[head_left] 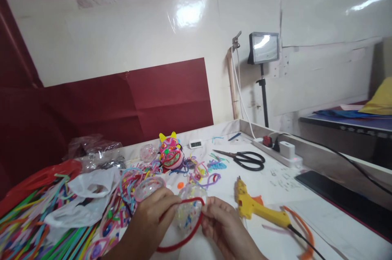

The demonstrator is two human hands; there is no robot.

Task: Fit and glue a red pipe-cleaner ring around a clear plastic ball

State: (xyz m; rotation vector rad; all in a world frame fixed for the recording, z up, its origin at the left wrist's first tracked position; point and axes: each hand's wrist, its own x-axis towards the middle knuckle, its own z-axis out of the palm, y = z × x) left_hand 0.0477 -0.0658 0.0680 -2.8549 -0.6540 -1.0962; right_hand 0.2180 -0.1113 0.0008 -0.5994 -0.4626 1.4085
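Note:
My left hand [150, 219] pinches a red pipe cleaner [174, 247] near the bottom middle of the view. My right hand [225, 227] has thumb and fingers closed on the same pipe cleaner, at a bend. From that bend a short stretch runs across to my left fingers, and a longer part curves down below. Just behind it is a clear plastic dome [190, 192] with coloured specks showing through. A second clear cup [150, 186] with a pink rim lies beyond my left hand. Farther back stands a colourful animal-face figure [170, 152] with yellow ears.
Pipe cleaners [70, 239] pile up at left, beside white plastic bags [94, 184]. To the right lie black-handled scissors [249, 160], a yellow glue gun [260, 211] with its cord, a power strip [283, 154] and a dark phone-like slab [343, 198]. A work lamp [265, 47] stands behind.

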